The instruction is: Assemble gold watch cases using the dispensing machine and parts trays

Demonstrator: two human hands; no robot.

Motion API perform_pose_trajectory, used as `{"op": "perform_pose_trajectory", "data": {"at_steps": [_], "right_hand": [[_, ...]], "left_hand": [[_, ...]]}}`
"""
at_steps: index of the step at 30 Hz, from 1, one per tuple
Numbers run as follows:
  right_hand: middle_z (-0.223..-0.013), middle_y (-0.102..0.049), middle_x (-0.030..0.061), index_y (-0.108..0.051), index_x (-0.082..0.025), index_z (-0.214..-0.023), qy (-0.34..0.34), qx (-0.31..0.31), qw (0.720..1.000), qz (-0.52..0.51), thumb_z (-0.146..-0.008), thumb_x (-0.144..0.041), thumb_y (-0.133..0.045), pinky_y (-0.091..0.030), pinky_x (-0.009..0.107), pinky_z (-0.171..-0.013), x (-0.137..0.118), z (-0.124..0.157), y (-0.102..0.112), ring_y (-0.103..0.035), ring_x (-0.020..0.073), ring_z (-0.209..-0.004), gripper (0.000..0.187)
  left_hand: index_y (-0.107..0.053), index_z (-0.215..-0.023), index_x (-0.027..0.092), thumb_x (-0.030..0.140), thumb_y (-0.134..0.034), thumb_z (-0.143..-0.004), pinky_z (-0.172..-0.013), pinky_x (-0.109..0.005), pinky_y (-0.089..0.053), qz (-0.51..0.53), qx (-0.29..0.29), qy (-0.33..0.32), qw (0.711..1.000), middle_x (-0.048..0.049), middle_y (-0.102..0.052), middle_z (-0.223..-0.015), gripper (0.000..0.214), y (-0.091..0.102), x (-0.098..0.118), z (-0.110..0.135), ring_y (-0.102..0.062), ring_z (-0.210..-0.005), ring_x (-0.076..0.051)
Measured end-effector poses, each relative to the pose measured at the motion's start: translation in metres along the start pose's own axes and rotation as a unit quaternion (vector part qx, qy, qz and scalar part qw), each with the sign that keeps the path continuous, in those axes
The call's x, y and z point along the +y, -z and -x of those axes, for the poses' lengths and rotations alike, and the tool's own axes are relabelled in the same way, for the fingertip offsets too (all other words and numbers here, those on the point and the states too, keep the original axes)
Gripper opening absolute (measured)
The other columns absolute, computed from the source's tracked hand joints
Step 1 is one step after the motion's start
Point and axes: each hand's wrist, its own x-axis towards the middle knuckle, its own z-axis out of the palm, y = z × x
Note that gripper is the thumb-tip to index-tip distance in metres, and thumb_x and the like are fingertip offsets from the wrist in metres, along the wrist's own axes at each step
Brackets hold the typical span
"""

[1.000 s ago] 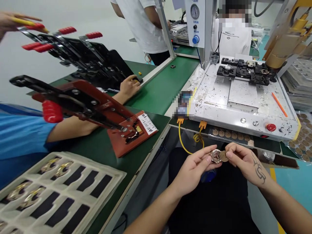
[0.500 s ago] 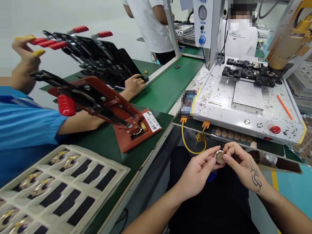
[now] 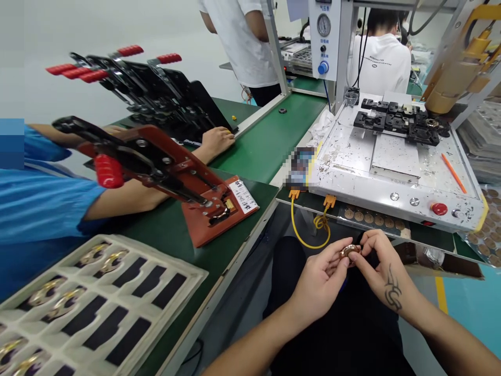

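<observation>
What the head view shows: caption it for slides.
Left grip and right grip hold a round metallic piece near a white machine.

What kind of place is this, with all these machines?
It's probably a workshop or factory for small parts. You can tell from the white machine with its red button, the red-handled clamp and the tray holding gold-coloured pieces.

Orange stick (image 3: 454, 173) on white machine (image 3: 346, 163), yellow cable (image 3: 293, 216), round gauge (image 3: 323, 24).
</observation>
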Motion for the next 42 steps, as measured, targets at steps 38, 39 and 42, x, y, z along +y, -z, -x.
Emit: {"op": "perform_pose_trajectory", "data": {"at_steps": [38, 39, 42], "right_hand": [[-0.096, -0.074, 0.0028, -0.064, -0.027, -0.134, 0.277, -0.127, 0.952, -0.040, -0.099, -0.023, -0.069, -0.062, 0.029, -0.069, -0.039, -0.105, -0.036, -0.071, 0.0180, -0.075, 0.036], [-0.095, -0.074, 0.0024, -0.065, -0.026, -0.133, 0.271, -0.122, 0.954, -0.050, -0.099, -0.024, -0.069, -0.062, 0.029, -0.067, -0.041, -0.107, -0.040, -0.070, 0.0177, -0.073, 0.035], [-0.090, -0.074, 0.0015, -0.066, -0.025, -0.131, 0.260, -0.107, 0.958, -0.060, -0.099, -0.025, -0.069, -0.062, 0.027, -0.064, -0.046, -0.113, -0.048, -0.071, 0.0178, -0.072, 0.033]], "left_hand": [[-0.060, -0.073, 0.022, 0.043, -0.055, -0.108, -0.077, -0.034, -0.050, -0.529, 0.240, -0.432, 0.690, -0.0039, -0.067, -0.074, 0.041, 0.179, 0.195, 0.010, -0.062, -0.075, -0.019], [-0.054, -0.065, 0.023, 0.047, -0.057, -0.106, -0.071, -0.033, -0.048, -0.548, 0.213, -0.423, 0.690, -0.0008, -0.059, -0.064, 0.048, 0.189, 0.198, 0.004, -0.056, -0.066, -0.018], [-0.036, -0.055, 0.024, 0.053, -0.059, -0.104, -0.060, -0.032, -0.039, -0.560, 0.190, -0.414, 0.692, 0.0048, -0.039, -0.052, 0.061, 0.202, 0.207, -0.010, -0.040, -0.052, -0.014]]}}
